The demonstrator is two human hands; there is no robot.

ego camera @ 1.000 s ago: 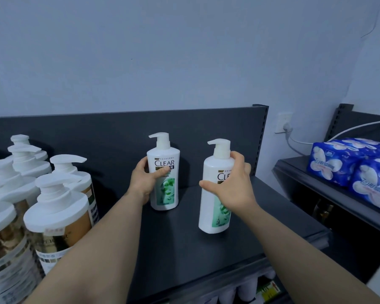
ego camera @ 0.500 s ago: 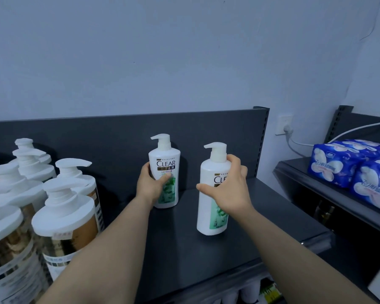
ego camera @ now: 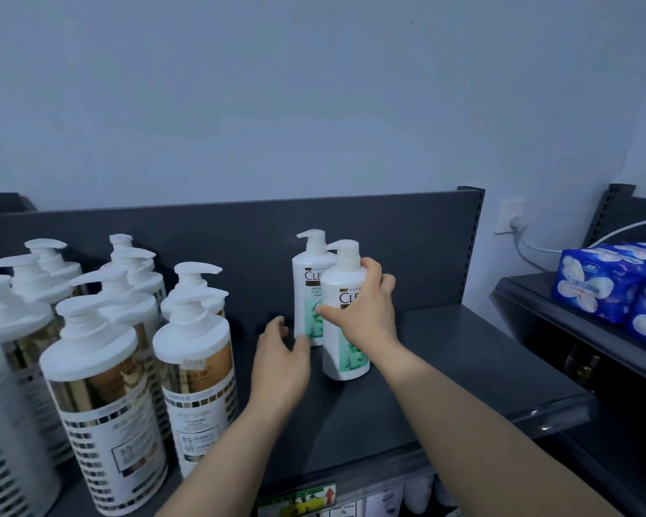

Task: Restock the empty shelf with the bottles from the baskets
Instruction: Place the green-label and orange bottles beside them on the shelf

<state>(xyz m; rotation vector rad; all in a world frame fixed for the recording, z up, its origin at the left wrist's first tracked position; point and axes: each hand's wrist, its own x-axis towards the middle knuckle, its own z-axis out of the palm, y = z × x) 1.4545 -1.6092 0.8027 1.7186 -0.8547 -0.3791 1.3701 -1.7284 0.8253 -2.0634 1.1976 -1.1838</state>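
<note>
Two white pump bottles with green labels stand on the dark shelf (ego camera: 463,367). The rear bottle (ego camera: 308,278) stands close to the back panel. The front bottle (ego camera: 342,330) stands just in front of it and slightly to its right. My right hand (ego camera: 366,311) grips the front bottle around its upper body. My left hand (ego camera: 280,363) hovers with relaxed fingers just left of both bottles, holding nothing; it looks blurred.
Several large white pump bottles with gold labels (ego camera: 105,397) crowd the shelf's left half. A second dark shelf (ego camera: 530,292) at the right carries blue packs (ego camera: 608,281). A wall socket with a white cable (ego camera: 511,222) sits between the shelves.
My left hand has let go of the rear bottle and drawn back toward me. My right hand has moved the front bottle left, in front of the rear one.
</note>
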